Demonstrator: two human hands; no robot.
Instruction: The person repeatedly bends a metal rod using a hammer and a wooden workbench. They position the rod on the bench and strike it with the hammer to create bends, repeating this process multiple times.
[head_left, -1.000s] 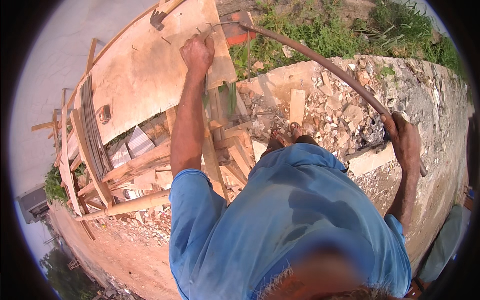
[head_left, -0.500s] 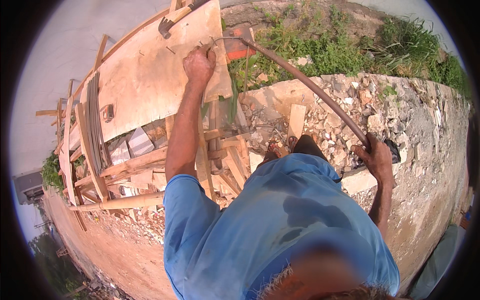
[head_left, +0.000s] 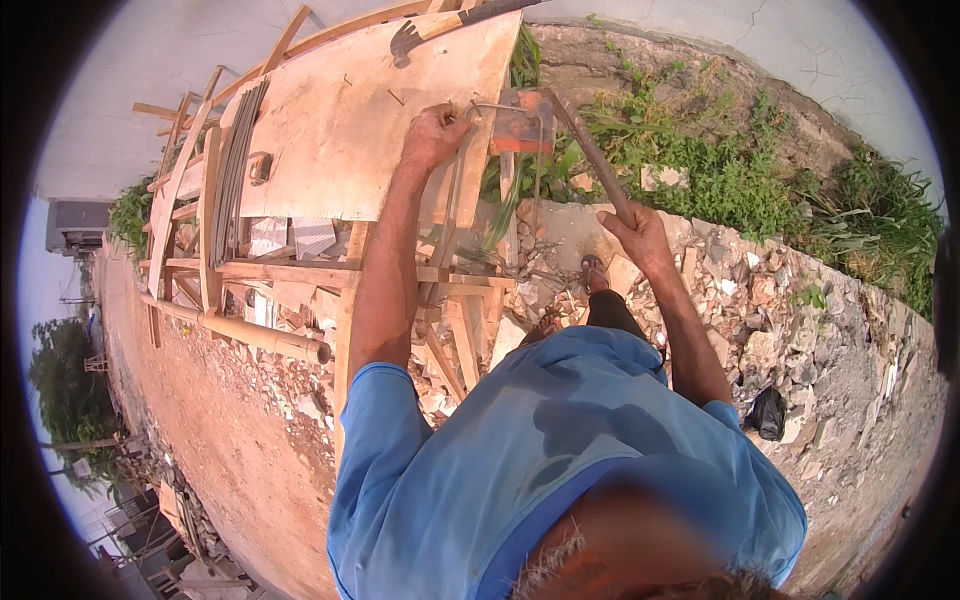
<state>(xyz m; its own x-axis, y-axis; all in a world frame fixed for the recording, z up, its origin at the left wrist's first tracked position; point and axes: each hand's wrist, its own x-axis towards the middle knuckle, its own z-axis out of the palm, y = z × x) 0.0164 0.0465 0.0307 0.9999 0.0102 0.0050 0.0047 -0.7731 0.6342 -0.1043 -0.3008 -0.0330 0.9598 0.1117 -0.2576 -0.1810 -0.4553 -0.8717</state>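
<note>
My left hand (head_left: 436, 138) is closed at the near right part of a wooden board (head_left: 325, 140), its fingers pinched round a thin bent metal rod (head_left: 492, 106). The rod runs right past the board's edge and bends there. My right hand (head_left: 640, 238) grips the lower end of a long brown metal bar (head_left: 590, 150); the bar's far end is beside the rod's bend. Several nails stand up from the board, one nail (head_left: 396, 97) just left of my left hand. A claw hammer (head_left: 440, 32) lies across the board's far edge.
A tape measure (head_left: 260, 168) and a bundle of thin rods (head_left: 238, 170) lie on the board's left side. An orange-and-grey object (head_left: 522, 128) sits beyond its right edge. Timber framing (head_left: 300, 272) supports the board. Rubble (head_left: 740, 300) covers the ground; weeds (head_left: 690, 150) grow along the wall.
My right hand has swung the bar forward and leftward, closer to the board. My left hand stays by the nails. The rod now shows a bend beyond the board's edge. The view has shifted.
</note>
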